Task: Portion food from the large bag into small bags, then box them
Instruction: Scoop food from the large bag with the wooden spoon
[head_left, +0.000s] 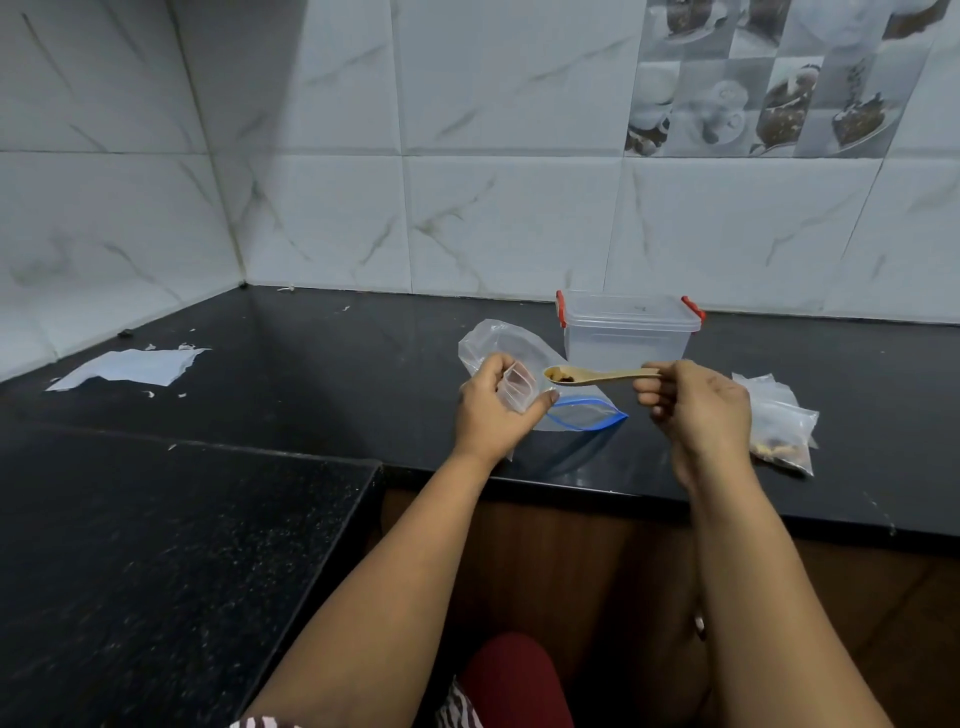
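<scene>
My left hand (493, 410) grips a small clear zip bag (517, 388) with its mouth held apart, just above the counter. My right hand (696, 408) pinches the handle of a pale wooden spoon (597, 375) holding a few brown and dark food bits; the bowl of the spoon hovers right beside the small bag's mouth. Under and behind my left hand lies the large clear bag (524, 353) with a blue zip edge, flat on the black counter. Filled small bags (779, 426) lie to the right of my right hand. A clear plastic box (628, 332) with red clips stands behind the spoon.
The black counter (311, 374) forms a corner, with a lower slab at the near left. Torn white paper (130, 366) lies at the far left near the tiled wall. The counter's front edge runs just below my wrists.
</scene>
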